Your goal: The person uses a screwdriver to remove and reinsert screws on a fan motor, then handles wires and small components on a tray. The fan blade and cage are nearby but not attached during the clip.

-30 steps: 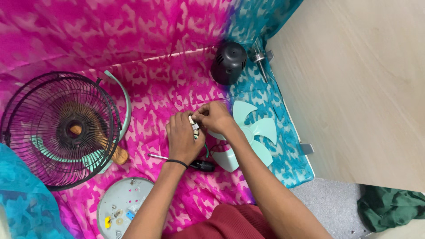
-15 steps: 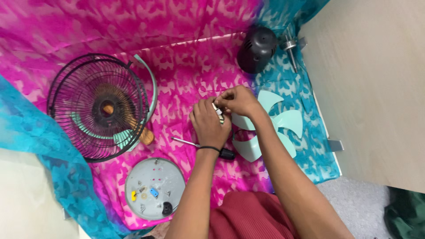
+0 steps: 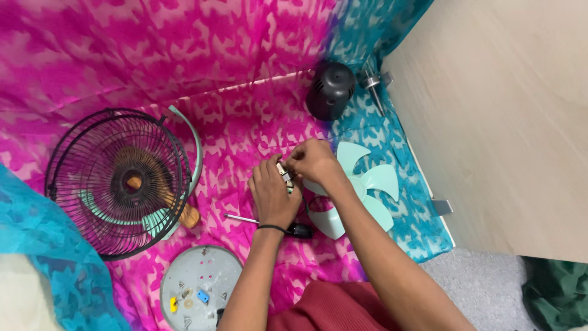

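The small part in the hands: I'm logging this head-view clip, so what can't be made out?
- Small part: mostly covered by the left hand and right hand.
- Screwdriver: middle hidden under the left wrist.
- Bits in the grey dish: too small to identify.

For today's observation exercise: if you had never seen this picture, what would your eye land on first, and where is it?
First the bright pink and teal cloth covering the whole floor. Then the black wire fan guard at the left, and the mint fan blade right of centre. In the middle, the left hand and right hand pinch a small part together.
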